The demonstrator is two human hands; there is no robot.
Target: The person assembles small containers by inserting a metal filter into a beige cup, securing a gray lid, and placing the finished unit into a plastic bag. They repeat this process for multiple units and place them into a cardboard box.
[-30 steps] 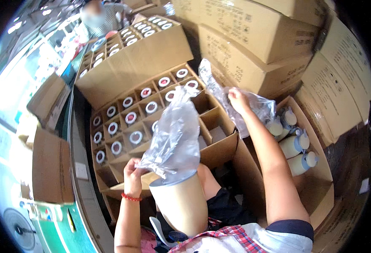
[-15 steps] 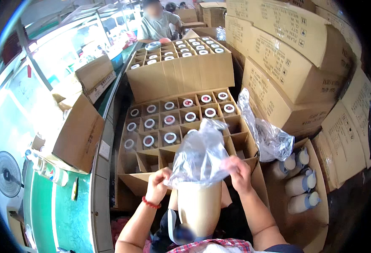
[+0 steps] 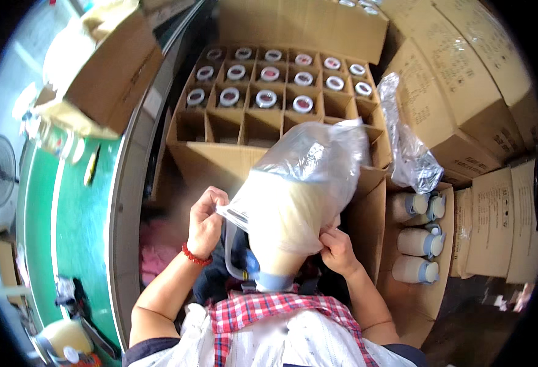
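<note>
Nearside of the large brown cardboard carton with dividers (image 3: 220, 162), beyond its near edge, a clear plastic bag (image 3: 336, 153) covers most of a tilted, base-up, cream cylindrical jug with a blue collar (image 3: 279, 264). The left hand (image 3: 205, 221) and right hand (image 3: 340, 251) each pinch the bag's rim; bagging seems underway, calling for an even pull collarward.

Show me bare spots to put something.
Green tabletop: free between the yellow-and-black tool and dark strap-like item. Brown cardboard carton at right: bare nearer you than four cream, blue-collared bottles. Divided cardboard carton: front-left cells look free, rear rows crowded. Crowded too: around the partly bagged cream vessel.
</note>
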